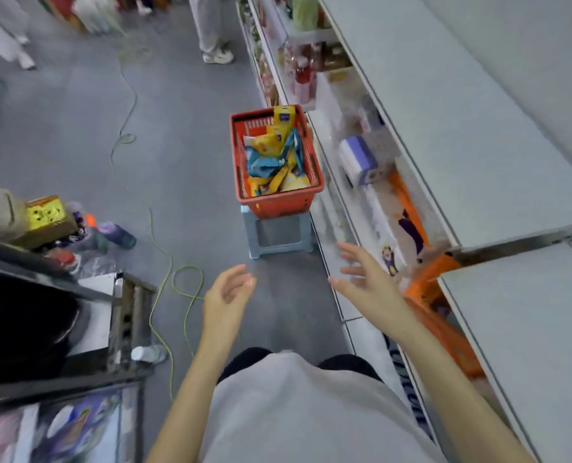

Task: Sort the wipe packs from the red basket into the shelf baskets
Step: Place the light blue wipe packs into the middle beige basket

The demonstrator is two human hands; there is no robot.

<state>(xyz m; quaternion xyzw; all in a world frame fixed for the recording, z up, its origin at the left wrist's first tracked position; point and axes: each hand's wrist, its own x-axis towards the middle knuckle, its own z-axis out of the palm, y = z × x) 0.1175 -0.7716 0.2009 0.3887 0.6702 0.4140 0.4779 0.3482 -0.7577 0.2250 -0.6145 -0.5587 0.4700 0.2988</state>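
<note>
Nearest us, our grey shirt is filling the lower frame. White shelving is running along our right, an orange shelf basket sitting low in it. Ahead, the red basket is resting on a blue stool. Our left hand and right hand are hovering with fingers spread, holding nothing. Wipe packs are heaping the red basket; we are judging most sorting undone.

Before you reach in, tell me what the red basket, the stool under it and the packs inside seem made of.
Red basket: likely moulded plastic, matte, with slotted walls. Stool: pale blue plastic, apparently one moulded piece. Wipe packs: probably soft printed film, glossy; they lie crumpled, though blur hides detail.
</note>
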